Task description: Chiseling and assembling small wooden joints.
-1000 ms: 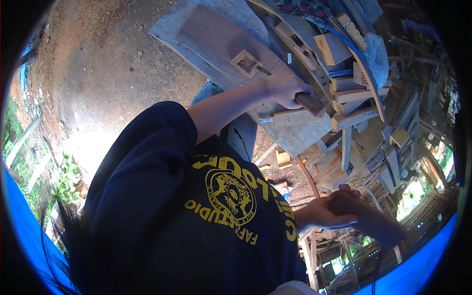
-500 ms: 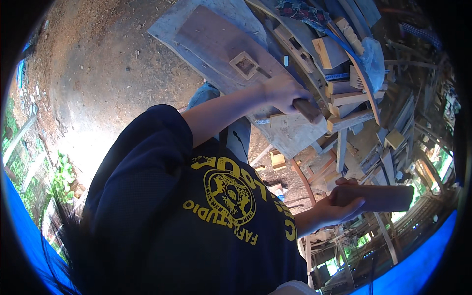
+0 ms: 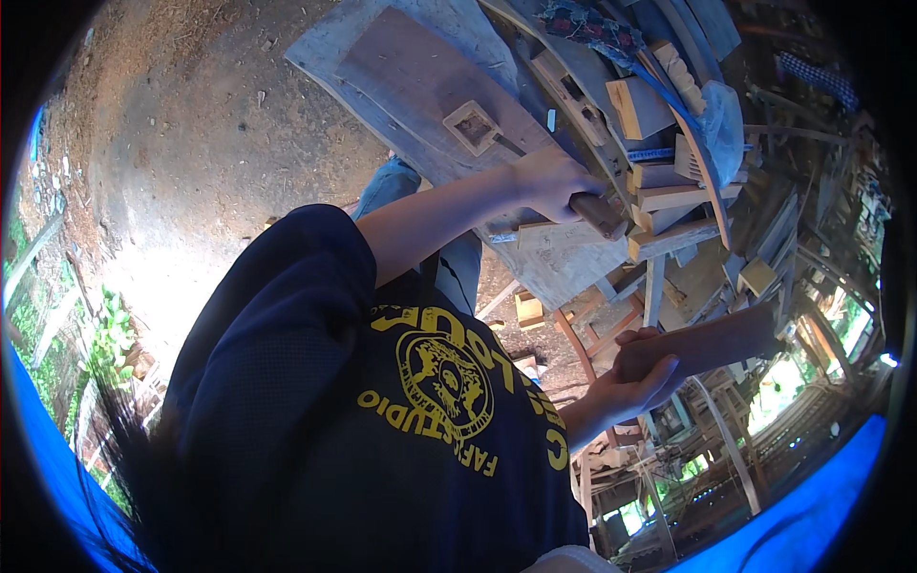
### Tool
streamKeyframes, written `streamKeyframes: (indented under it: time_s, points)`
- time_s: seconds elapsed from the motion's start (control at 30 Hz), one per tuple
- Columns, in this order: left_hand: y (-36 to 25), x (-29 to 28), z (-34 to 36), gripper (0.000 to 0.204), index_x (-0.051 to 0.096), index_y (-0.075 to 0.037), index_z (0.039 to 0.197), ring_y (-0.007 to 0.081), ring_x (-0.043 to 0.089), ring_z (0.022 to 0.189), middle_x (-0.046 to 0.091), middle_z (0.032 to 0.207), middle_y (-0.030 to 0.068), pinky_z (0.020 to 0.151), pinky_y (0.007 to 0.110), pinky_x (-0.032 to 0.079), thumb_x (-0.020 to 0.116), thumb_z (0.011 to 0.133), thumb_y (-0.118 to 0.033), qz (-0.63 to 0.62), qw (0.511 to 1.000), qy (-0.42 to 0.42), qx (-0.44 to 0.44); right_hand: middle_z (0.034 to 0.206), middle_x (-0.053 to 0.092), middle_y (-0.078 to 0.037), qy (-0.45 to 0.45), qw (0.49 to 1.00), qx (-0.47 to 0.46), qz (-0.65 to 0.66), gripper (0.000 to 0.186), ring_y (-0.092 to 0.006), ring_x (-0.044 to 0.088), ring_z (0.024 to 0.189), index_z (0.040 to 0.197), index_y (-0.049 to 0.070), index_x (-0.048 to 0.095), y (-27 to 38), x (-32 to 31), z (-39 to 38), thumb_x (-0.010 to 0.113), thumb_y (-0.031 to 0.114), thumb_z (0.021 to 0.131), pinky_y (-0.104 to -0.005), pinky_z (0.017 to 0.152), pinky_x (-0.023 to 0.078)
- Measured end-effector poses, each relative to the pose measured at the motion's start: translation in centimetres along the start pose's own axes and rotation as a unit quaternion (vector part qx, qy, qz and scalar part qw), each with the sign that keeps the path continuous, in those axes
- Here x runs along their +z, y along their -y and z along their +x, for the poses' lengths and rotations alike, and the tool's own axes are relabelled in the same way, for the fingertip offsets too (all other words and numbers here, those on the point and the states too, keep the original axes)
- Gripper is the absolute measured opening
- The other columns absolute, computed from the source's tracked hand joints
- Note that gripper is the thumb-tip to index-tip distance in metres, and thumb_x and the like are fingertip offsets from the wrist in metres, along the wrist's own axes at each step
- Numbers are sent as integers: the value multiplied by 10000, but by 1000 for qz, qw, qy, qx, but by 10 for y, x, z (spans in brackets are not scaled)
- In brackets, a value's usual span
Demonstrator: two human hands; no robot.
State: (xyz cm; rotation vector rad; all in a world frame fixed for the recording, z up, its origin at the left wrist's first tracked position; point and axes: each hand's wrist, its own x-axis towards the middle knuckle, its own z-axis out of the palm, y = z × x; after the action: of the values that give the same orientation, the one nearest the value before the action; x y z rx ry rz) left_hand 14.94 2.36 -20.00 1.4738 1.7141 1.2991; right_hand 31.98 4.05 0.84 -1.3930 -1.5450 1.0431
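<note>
My left hand (image 3: 562, 186) reaches over the worktable and grips a short brown wooden piece (image 3: 597, 214), its fingers wrapped round it. Lower at the right, my right hand (image 3: 645, 377) is closed on a longer flat brown wooden block (image 3: 712, 346), held out beyond the table's near end. A pale square piece (image 3: 470, 126) with a dark strip extending from it lies on a brown board (image 3: 401, 57) just past my left hand. A pale panel (image 3: 564, 263) lies below that hand.
Stacked wood offcuts (image 3: 673, 196), a crumpled blue plastic bag (image 3: 721, 134) and patterned cloth (image 3: 583, 24) crowd the table's right side. Scrap timber (image 3: 783, 239) piles up beyond. The dirt floor (image 3: 191, 143) stretches left, with green plants (image 3: 115, 325) at its edge.
My right hand, with the block in it, has moved up and left, and the block now tilts upward toward its far end. My left hand has shifted only slightly.
</note>
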Motion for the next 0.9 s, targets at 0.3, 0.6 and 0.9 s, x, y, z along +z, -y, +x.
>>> streamKeyframes:
  time_s: [0.3, 0.6, 0.9]
  points:
    - [8, 6, -2, 360, 625, -195, 1004, 282, 649, 694, 652, 757, 54, 627, 408, 507, 698, 659, -270, 26, 1000, 9, 14, 782, 577, -164, 17, 1000, 12, 16, 537, -222, 561, 590, 1251, -34, 400, -10, 2, -2, 579, 305, 875, -300, 577, 457]
    - [9, 5, 0, 235, 650, -214, 912, 274, 642, 683, 648, 714, 49, 617, 403, 501, 669, 693, -298, 25, 999, 8, 20, 801, 566, -187, 31, 999, 21, 15, 589, -242, 560, 609, 1277, -16, 353, -18, 2, 0, 609, 303, 853, -307, 568, 471]
    - [14, -2, -1, 282, 638, -169, 911, 277, 645, 674, 642, 718, 50, 595, 401, 497, 708, 647, -242, -12, 999, -44, 26, 959, 578, -160, -127, 971, -204, -2, 533, -228, 594, 934, 1075, -13, 500, 5, -33, 16, 523, 486, 890, -297, 697, 508]
